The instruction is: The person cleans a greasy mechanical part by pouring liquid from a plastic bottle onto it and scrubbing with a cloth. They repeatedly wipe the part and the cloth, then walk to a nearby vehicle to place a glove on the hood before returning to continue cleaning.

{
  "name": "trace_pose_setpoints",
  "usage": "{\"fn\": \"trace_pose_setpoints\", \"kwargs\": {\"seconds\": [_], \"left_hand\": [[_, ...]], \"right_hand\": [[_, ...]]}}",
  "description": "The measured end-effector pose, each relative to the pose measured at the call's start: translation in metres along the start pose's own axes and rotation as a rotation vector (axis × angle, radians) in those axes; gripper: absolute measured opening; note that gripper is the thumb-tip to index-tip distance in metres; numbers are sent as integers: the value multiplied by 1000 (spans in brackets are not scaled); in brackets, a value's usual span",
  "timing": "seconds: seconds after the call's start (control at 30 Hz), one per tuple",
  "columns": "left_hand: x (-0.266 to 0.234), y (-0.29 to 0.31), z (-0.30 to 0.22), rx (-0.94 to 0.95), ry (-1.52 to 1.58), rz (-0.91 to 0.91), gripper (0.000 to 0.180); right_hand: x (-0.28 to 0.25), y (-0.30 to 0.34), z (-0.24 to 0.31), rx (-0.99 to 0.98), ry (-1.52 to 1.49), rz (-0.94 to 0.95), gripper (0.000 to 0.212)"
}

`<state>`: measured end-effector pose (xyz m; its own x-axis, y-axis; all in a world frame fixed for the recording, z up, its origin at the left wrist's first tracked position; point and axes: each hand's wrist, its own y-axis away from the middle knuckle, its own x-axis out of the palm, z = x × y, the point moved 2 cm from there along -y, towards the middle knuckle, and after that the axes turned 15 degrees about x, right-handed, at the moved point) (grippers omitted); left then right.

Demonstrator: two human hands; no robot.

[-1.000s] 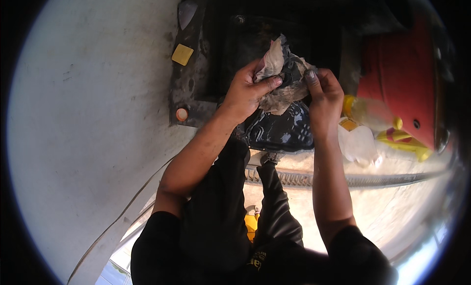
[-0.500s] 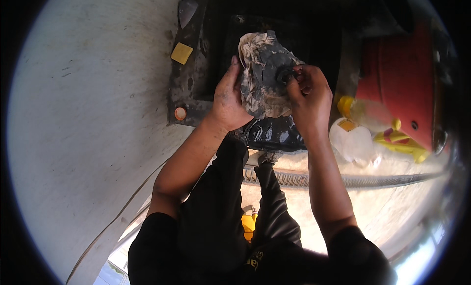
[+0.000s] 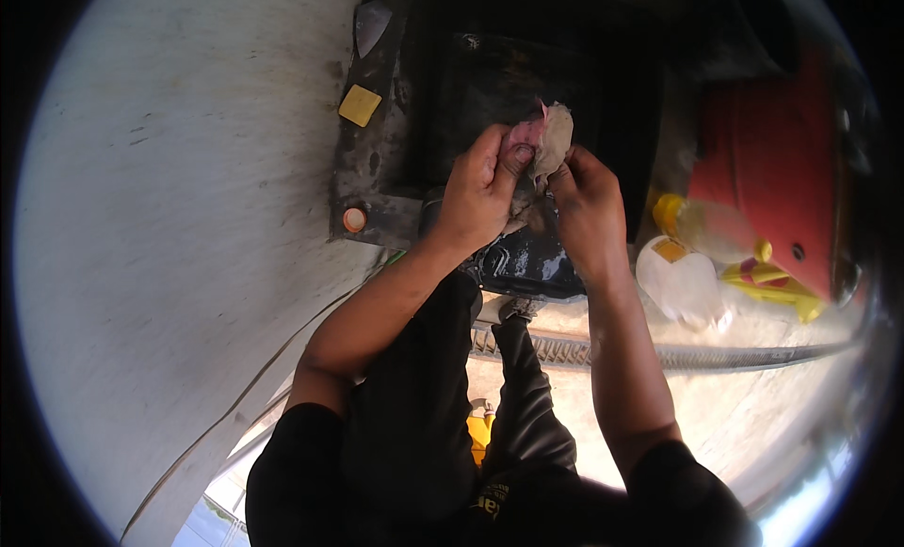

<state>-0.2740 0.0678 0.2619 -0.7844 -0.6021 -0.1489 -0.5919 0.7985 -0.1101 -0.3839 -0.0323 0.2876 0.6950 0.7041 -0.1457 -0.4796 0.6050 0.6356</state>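
"Cloth (image 3: 556,137), crumpled, beige and pink: where is it held?"

"Above the tray (image 3: 391,224), toward its near edge, between both hands. The left hand (image 3: 477,191) pinches its pink part between thumb and fingers; the right hand (image 3: 595,213) pinches its right side at the fingertips."

"Which things lie around it?"

"On the tray's left edge, a pointed piece (image 3: 371,27) lies toward the far corner and a yellow square (image 3: 360,105) nearer; a round cap (image 3: 354,219) sits at the near left corner. Beyond the right edge are a red drum (image 3: 767,170), a bottle (image 3: 720,227), a white container (image 3: 680,285) and a yellow packet (image 3: 775,288)."

"What stands in the way?"

"Hands and cloth cover part of the black pan (image 3: 541,265) at the near edge; fingers hide the cloth's lower part."

"Counts?"

"One cloth, two hands, one pan, one square, one cap, one pointed piece, one drum, one bottle, one container, one packet."
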Motion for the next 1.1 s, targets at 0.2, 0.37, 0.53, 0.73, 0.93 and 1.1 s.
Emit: {"fn": "trace_pose_setpoints", "kwargs": {"seconds": [0.2,0.37,0.53,0.73,0.93,1.1], "left_hand": [[10,11,32,-74,115,-173,26],[-9,-4,12,73,2,156,23],[-14,-5,23,-59,-63,512,20],[20,10,37,-86,176,-95,16],[-3,0,32,-42,5,231,16],[-10,-1,36,-91,-91,464,16]], "right_hand": [[34,3,-23,173,-536,107,23],[-1,-18,-28,277,-257,333,23],[-35,-37,-39,389,-74,577,22],[8,-17,-39,304,-677,354,26],[-12,-39,-47,312,-241,446,20],[-25,-38,-33,378,-38,476,19]]}}
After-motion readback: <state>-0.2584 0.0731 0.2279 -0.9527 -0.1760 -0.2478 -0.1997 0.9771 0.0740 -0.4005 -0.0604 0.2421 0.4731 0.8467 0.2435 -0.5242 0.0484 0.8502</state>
